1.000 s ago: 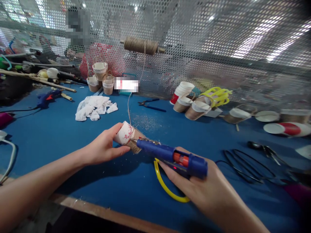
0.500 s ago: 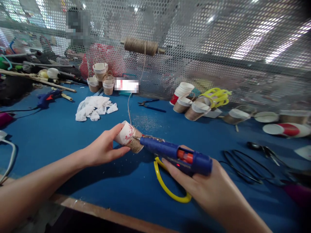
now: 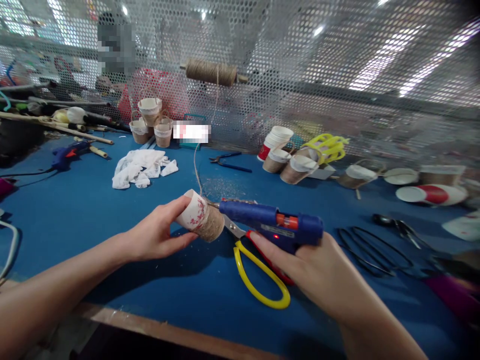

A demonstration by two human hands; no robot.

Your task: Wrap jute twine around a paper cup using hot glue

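Between thumb and fingers, my left hand (image 3: 167, 227) grips a paper cup (image 3: 193, 212) with a red blossom print, tilted on its side. Brown twine is wound around the cup's lower part. A strand of twine (image 3: 195, 167) runs from the cup up to a spool (image 3: 210, 71). My right hand (image 3: 300, 265) is wrapped round a blue hot glue gun (image 3: 251, 215), whose nozzle is at the upper edge of the twine winding; whether it touches cannot be seen clearly. Scissors (image 3: 262, 280) with yellow and red handles lie under the gun, partly hidden by it and my right hand.
White cloth scraps (image 3: 138, 167) and pliers (image 3: 230, 162) lie farther back. Twine-covered cups (image 3: 164, 135) stand back left, more (image 3: 298, 170) back right. A second glue gun (image 3: 69, 155) lies left, a black cable (image 3: 375, 252) right. Behind the table rises a perforated metal screen (image 3: 300, 65).
The glue gun's nozzle has moved up from the cup's side to the top of the twine winding. The cup has turned slightly, and more of the scissors shows.
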